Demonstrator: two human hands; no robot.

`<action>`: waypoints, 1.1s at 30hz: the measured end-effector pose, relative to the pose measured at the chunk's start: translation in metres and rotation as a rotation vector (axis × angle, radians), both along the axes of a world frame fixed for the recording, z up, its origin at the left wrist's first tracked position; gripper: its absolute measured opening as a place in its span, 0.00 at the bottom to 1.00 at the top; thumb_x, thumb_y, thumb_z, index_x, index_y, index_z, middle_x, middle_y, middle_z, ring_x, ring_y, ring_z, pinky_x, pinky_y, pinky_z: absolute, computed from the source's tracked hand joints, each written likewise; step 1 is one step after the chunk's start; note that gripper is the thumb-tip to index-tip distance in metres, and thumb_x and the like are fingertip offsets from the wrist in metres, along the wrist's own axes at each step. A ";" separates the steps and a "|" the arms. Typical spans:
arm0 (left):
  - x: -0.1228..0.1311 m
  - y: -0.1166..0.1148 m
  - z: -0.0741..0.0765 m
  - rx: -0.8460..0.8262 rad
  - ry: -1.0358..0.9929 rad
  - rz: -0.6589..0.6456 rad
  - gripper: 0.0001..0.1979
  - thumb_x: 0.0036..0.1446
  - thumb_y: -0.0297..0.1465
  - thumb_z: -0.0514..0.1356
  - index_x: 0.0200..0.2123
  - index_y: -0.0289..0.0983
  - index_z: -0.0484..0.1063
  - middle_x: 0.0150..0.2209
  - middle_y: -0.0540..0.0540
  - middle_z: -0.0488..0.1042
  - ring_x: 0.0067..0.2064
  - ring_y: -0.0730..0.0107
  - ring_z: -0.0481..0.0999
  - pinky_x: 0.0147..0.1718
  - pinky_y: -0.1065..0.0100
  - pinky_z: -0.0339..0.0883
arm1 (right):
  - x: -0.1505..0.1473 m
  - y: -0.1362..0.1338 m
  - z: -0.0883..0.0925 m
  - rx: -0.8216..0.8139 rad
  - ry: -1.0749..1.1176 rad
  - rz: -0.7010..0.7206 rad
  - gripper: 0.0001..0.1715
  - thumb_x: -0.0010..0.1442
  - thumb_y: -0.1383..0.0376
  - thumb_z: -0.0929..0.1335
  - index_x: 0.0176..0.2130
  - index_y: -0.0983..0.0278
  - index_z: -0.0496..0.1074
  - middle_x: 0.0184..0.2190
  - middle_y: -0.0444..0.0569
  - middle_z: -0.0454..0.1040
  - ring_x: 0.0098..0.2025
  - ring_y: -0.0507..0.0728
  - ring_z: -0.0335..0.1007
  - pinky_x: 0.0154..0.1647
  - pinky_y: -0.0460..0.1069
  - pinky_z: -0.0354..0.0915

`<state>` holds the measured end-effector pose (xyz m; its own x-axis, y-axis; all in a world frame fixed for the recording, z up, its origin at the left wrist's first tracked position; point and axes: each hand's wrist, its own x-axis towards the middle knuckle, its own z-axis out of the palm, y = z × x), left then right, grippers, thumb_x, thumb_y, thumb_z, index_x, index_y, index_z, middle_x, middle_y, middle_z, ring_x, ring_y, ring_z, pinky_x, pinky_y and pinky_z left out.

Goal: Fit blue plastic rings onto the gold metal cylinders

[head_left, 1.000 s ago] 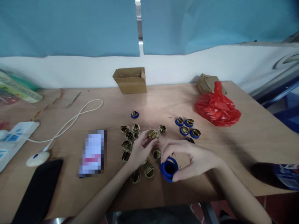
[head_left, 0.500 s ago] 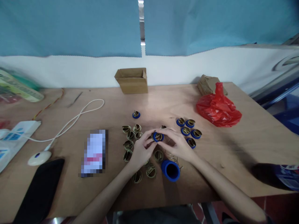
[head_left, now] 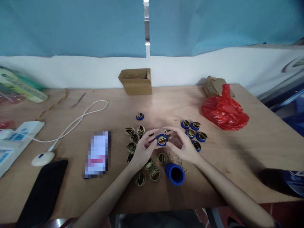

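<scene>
Blue-rimmed brass-coloured piece (head_left: 162, 140) sits between the left hand (head_left: 142, 152) and right hand (head_left: 186, 149), fingers curved around it perhaps to steady its edge, any pinch unclear, while similar blue-rimmed pieces (head_left: 190, 134) cluster rightward, seemingly set apart from plain metal ones (head_left: 155, 174).

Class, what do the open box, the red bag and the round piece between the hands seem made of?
Open box: matt brown cardboard, judging by its stiff folded edges.
Red bag: probably thin glossy plastic, from its shiny creases.
Round piece: brassy metal by its glint, with a blue rim, perhaps plastic or rubber.
</scene>
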<state>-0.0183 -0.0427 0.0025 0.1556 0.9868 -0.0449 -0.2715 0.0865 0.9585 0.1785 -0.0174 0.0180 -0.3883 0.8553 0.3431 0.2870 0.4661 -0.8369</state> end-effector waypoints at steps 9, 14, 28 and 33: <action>0.003 0.000 -0.002 0.035 0.047 0.017 0.19 0.61 0.36 0.64 0.54 0.38 0.69 0.53 0.38 0.80 0.54 0.53 0.81 0.49 0.54 0.81 | -0.001 0.008 -0.014 -0.422 0.176 0.123 0.12 0.69 0.59 0.65 0.50 0.61 0.67 0.26 0.39 0.69 0.25 0.51 0.70 0.27 0.48 0.71; 0.005 0.000 -0.001 0.002 0.000 0.041 0.17 0.59 0.35 0.65 0.50 0.37 0.71 0.49 0.38 0.82 0.51 0.53 0.83 0.47 0.54 0.82 | -0.002 0.006 -0.011 -0.432 0.194 0.152 0.11 0.69 0.60 0.64 0.50 0.59 0.65 0.27 0.40 0.69 0.27 0.52 0.72 0.31 0.49 0.74; 0.004 0.000 -0.002 -0.059 -0.044 0.004 0.17 0.58 0.33 0.67 0.49 0.37 0.72 0.50 0.38 0.82 0.51 0.55 0.83 0.47 0.57 0.82 | -0.003 0.005 -0.011 -0.356 0.168 0.108 0.09 0.68 0.62 0.64 0.48 0.60 0.65 0.28 0.40 0.64 0.27 0.51 0.65 0.27 0.47 0.66; 0.003 0.000 0.000 -0.013 0.015 -0.021 0.18 0.61 0.34 0.64 0.53 0.37 0.74 0.57 0.38 0.78 0.59 0.54 0.77 0.55 0.56 0.77 | -0.002 0.006 -0.014 -0.532 0.219 0.163 0.14 0.70 0.61 0.62 0.53 0.60 0.59 0.25 0.39 0.68 0.23 0.50 0.66 0.25 0.47 0.66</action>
<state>-0.0153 -0.0427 0.0021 0.1751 0.9827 -0.0602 -0.2555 0.1044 0.9612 0.1764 -0.0115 0.0044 -0.4975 0.8670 -0.0291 0.0412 -0.0099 -0.9991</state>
